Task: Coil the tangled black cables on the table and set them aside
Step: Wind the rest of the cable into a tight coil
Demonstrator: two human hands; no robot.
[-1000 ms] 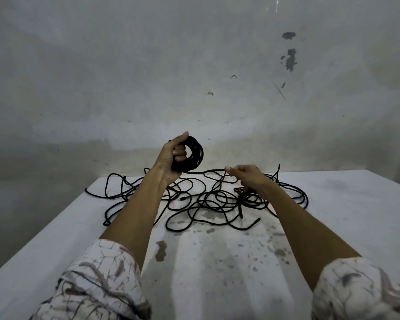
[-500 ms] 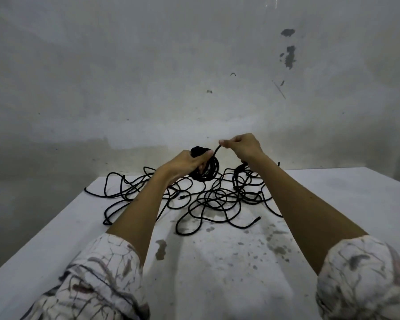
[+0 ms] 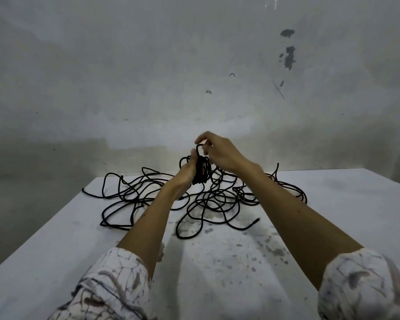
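Observation:
A tangle of loose black cables (image 3: pixel 208 202) sprawls across the far half of the white table (image 3: pixel 217 262). Above the tangle, my left hand (image 3: pixel 187 172) grips a small wound coil of black cable (image 3: pixel 201 172), held edge-on. My right hand (image 3: pixel 217 153) is just above and to the right of the coil, pinching a loop of cable (image 3: pixel 198 147) at its top. A strand runs from the coil down into the tangle. One free cable end (image 3: pixel 255 221) lies toward the near side of the heap.
The table is stained with dark spots near its middle. Its left edge (image 3: pixel 46 227) runs diagonally, with a drop beside it. A marked grey wall (image 3: pixel 194 77) stands right behind the table's far edge.
My right hand has risen from the tangle and carried a strand up over the coil. The left hand has moved right and turned the coil edge-on.

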